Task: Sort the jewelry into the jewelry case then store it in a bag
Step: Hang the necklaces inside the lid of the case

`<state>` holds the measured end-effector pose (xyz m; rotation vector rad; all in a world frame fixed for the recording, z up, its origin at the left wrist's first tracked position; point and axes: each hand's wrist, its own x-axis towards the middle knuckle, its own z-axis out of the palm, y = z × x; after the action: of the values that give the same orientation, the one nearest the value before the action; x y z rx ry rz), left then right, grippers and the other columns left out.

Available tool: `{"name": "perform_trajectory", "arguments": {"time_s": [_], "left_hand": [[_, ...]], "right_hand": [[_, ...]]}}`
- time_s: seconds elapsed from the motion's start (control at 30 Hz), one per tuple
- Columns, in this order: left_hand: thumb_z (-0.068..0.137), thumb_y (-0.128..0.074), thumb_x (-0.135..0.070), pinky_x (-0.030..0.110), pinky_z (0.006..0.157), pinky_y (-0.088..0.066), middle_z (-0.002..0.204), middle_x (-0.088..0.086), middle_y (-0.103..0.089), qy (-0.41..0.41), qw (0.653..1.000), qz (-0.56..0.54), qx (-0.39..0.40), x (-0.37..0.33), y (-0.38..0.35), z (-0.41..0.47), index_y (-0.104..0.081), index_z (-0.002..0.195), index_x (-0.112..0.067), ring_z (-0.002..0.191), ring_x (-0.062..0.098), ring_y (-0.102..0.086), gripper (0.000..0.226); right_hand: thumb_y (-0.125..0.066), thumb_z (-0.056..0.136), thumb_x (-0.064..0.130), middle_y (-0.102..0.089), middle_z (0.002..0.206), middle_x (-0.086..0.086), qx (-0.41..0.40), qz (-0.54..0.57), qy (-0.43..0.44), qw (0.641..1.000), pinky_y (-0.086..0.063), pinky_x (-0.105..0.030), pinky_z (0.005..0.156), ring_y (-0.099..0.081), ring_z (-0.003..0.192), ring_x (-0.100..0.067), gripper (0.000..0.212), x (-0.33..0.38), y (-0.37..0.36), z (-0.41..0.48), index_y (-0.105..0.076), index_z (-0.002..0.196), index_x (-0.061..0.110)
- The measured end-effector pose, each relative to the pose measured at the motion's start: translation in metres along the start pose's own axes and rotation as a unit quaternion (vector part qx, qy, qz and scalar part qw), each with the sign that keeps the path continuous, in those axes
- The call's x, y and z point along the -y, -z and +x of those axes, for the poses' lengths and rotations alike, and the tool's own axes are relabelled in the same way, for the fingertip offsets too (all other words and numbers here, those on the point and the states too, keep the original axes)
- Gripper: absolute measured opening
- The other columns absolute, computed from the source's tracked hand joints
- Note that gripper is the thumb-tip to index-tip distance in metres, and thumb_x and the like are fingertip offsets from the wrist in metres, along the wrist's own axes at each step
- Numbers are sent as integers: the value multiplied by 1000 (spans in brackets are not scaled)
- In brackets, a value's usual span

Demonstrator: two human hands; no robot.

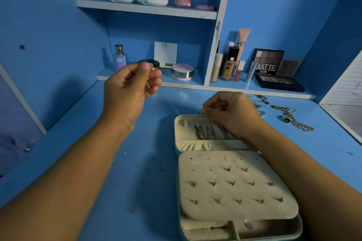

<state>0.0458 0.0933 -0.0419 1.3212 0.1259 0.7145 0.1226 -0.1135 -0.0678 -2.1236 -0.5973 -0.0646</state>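
Observation:
An open teal jewelry case (293, 233) lies on the blue desk at lower right. Its cream earring panel (215, 191) carries several stud earrings, and several chains hang in the lid section (184, 137). A thin silver necklace chain (172, 92) stretches between my hands. My left hand (131, 86) is raised above the desk and pinches one end of the chain. My right hand (231, 111) pinches the other end at the lid's top edge, by the hooks.
Loose rings (258, 103) and gold chains (297, 121) lie on the desk to the right of the case. Shelves behind hold a perfume bottle (119, 57), compacts, foundation bottles and eyeshadow palettes (280, 82). A white louvred panel (346, 100) stands at far right.

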Motion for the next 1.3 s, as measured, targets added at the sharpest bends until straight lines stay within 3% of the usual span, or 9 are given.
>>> {"name": "perform_trajectory", "arguments": {"time_s": [0.13, 0.33, 0.5, 0.73, 0.97, 1.1, 1.3], "left_hand": [[99, -54, -17, 18, 66, -53, 77, -5, -74, -9, 1000, -7, 18, -2, 0, -2, -65, 93, -14, 71, 7, -68, 13], [99, -53, -17, 20, 67, -53, 78, -4, -75, -24, 999, -16, 25, -4, 0, -2, -65, 92, -15, 73, 8, -69, 13], [99, -53, -17, 20, 67, -54, 78, -4, -75, -19, 999, -12, 25, -3, 1, -2, -65, 93, -15, 73, 7, -69, 13], [99, -54, -16, 19, 66, -53, 78, -4, -75, -9, 1000, -4, 27, -3, 1, -2, -65, 95, -13, 73, 7, -69, 13], [99, -53, -15, 19, 66, -54, 77, -4, -74, -10, 999, -4, 34, -6, 0, -4, -65, 93, -13, 71, 7, -68, 13], [99, -54, -15, 18, 65, -53, 77, -4, -74, -3, 999, 16, 31, -5, 0, -5, -65, 95, -12, 72, 8, -69, 13], [98, -54, -12, 20, 62, -53, 72, -2, -73, -1, 1000, 3, 30, -11, 2, -6, -66, 87, -12, 67, 10, -67, 16]], "right_hand": [[-75, 80, 19, -70, 74, -1, 1, -4, 9, 1000, -48, -18, 57, -54, 58, -5, 6, 3, 1, -3, -71, 78, 23], [-74, 82, 17, -69, 79, -12, -44, 82, -5, 996, -52, -32, 60, -52, 59, -12, 4, 4, 1, -1, -71, 82, 19], [-74, 82, 19, -67, 72, -2, -33, 43, 4, 999, -53, -28, 59, -53, 56, -6, 3, 4, 0, -1, -72, 83, 20], [-74, 81, 18, -69, 74, -2, -5, 19, 2, 1000, -51, -28, 58, -52, 58, -9, 4, 3, 0, -2, -72, 80, 22], [-75, 81, 19, -68, 72, 9, 9, -8, 12, 1000, -45, -15, 54, -50, 54, -1, 3, 2, 1, -3, -72, 81, 21], [-75, 80, 18, -66, 69, 16, 38, -20, 11, 999, -41, -8, 53, -51, 54, 3, 7, 4, 0, -3, -72, 79, 24], [-77, 79, 20, -73, 77, 8, 144, -18, 36, 989, -51, -14, 65, -65, 68, -4, 5, 14, 3, -9, -74, 83, 22]]}}
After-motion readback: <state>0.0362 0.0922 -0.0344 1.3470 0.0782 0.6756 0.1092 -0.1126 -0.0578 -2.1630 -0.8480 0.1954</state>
